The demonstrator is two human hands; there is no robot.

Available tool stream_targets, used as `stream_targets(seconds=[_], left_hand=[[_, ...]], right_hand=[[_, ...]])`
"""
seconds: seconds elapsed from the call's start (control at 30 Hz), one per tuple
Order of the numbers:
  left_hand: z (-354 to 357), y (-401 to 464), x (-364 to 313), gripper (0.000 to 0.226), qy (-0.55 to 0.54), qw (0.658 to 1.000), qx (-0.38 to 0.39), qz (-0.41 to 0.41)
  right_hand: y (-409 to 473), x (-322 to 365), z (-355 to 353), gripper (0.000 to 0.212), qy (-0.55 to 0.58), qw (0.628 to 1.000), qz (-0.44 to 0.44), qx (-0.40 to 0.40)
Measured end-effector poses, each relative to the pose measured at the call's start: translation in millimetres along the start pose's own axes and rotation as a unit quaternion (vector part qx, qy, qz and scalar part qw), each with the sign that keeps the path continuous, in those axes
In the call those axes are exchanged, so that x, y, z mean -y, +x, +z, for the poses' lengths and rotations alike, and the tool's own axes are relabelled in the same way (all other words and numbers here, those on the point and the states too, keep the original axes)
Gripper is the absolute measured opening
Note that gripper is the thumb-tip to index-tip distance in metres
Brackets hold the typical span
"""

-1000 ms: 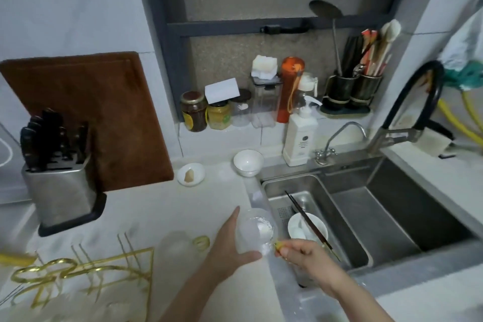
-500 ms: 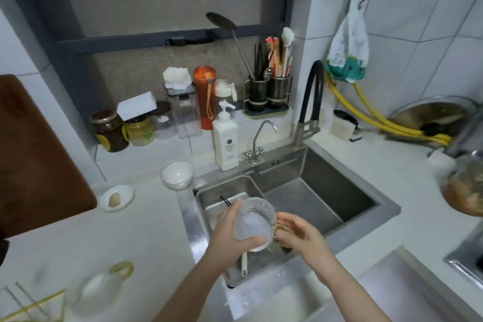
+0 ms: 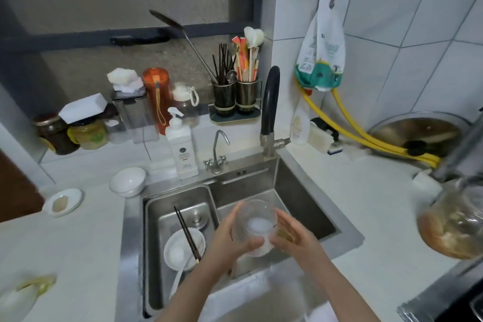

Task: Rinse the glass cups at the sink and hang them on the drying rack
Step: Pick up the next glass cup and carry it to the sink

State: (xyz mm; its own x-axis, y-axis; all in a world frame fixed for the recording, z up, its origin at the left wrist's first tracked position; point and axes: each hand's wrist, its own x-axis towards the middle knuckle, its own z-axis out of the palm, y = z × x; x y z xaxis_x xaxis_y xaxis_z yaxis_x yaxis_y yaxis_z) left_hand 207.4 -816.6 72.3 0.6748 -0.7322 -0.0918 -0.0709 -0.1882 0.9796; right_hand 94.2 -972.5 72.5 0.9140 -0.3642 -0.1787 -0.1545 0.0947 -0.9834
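Note:
A ribbed clear glass cup (image 3: 254,225) with a golden handle is held over the steel sink (image 3: 308,206), its mouth facing me. My left hand (image 3: 230,239) grips its left side, thumb curled under the base. My right hand (image 3: 294,236) holds the right side at the handle, fingers fairly straight along the glass. The black-necked tap (image 3: 270,102) stands behind the sink, with no water seen running. A second glass cup with a golden handle (image 3: 23,295) lies blurred on the counter at the bottom left. The drying rack is out of view.
The sink's left basin holds a white bowl (image 3: 180,247), dark chopsticks (image 3: 187,234) and a spoon. A soap bottle (image 3: 181,146), small tap (image 3: 217,154), jars and utensil holder (image 3: 235,97) line the back. A white bowl (image 3: 128,181) and dish (image 3: 62,202) sit left; a glass pot (image 3: 454,219) right.
The view has swung right, away from the rack and knife block. Both hands carried the glass cup from the counter's edge to over the right sink basin.

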Motion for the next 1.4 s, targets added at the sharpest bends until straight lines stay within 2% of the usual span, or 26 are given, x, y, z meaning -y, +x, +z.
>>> stream_targets(seconds=[0.1, 0.27, 0.33, 0.4, 0.47, 0.6, 0.63, 0.73, 0.8, 0.87, 0.97, 1.1, 1.27, 1.33, 1.4], left_hand=[[-5.8, 20.2, 5.1, 0.088, -0.015, 0.999, -0.031, -0.034], [-0.8, 64.4, 18.8, 0.079, 0.009, 0.995, -0.011, -0.101], [2.5, 78.5, 21.7, 0.062, -0.005, 0.990, -0.028, -0.135], [4.7, 91.5, 22.6, 0.040, -0.034, 0.982, -0.050, -0.178], [2.0, 103.1, 23.8, 0.022, -0.074, 0.977, -0.039, -0.195], [-5.2, 118.6, 31.8, 0.009, -0.117, 0.972, -0.008, -0.202], [-6.8, 119.1, 33.1, 0.009, -0.117, 0.972, -0.007, -0.205], [-11.2, 123.5, 38.2, 0.036, -0.097, 0.973, -0.025, -0.206], [-12.2, 127.1, 40.9, 0.069, -0.056, 0.978, -0.034, -0.200], [-12.4, 129.1, 40.9, 0.095, -0.029, 0.971, -0.048, -0.232], [-11.3, 129.8, 33.0, 0.095, -0.014, 0.956, -0.049, -0.287], [-7.2, 134.4, 19.7, 0.115, 0.022, 0.952, -0.025, -0.303], [-1.5, 137.5, 9.4, 0.110, 0.046, 0.945, -0.023, -0.323], [1.0, 138.0, 5.0, 0.094, 0.035, 0.944, -0.040, -0.327], [4.0, 140.5, 6.4, 0.066, 0.024, 0.947, -0.050, -0.317]], right_hand=[[23.6, 5.6, -0.3, 0.043, -0.007, 1.000, 0.007, 0.013], [57.1, -5.6, -11.8, 0.043, -0.042, 0.994, 0.073, -0.076], [70.1, -10.7, -16.3, 0.045, -0.065, 0.989, 0.091, -0.094], [83.6, -10.2, -17.4, 0.039, -0.077, 0.986, 0.101, -0.103], [97.1, -7.1, -16.7, 0.030, -0.060, 0.983, 0.128, -0.114], [111.3, -2.3, -14.6, 0.024, -0.040, 0.974, 0.191, -0.119], [114.3, -2.5, -15.6, 0.027, -0.047, 0.973, 0.195, -0.111], [122.8, 1.4, -15.8, 0.034, -0.063, 0.970, 0.211, -0.098], [130.1, 1.1, -17.7, 0.036, -0.071, 0.967, 0.224, -0.097], [137.7, 1.3, -20.8, 0.039, -0.082, 0.964, 0.237, -0.088], [147.1, -0.5, -27.6, 0.042, -0.109, 0.956, 0.260, -0.077], [154.2, 2.1, -33.9, 0.039, -0.152, 0.953, 0.256, -0.060], [157.6, 5.7, -40.0, 0.041, -0.172, 0.949, 0.257, -0.053], [158.9, 7.3, -43.2, 0.044, -0.188, 0.948, 0.252, -0.044], [159.7, 10.2, -46.7, 0.044, -0.214, 0.944, 0.248, -0.034]])
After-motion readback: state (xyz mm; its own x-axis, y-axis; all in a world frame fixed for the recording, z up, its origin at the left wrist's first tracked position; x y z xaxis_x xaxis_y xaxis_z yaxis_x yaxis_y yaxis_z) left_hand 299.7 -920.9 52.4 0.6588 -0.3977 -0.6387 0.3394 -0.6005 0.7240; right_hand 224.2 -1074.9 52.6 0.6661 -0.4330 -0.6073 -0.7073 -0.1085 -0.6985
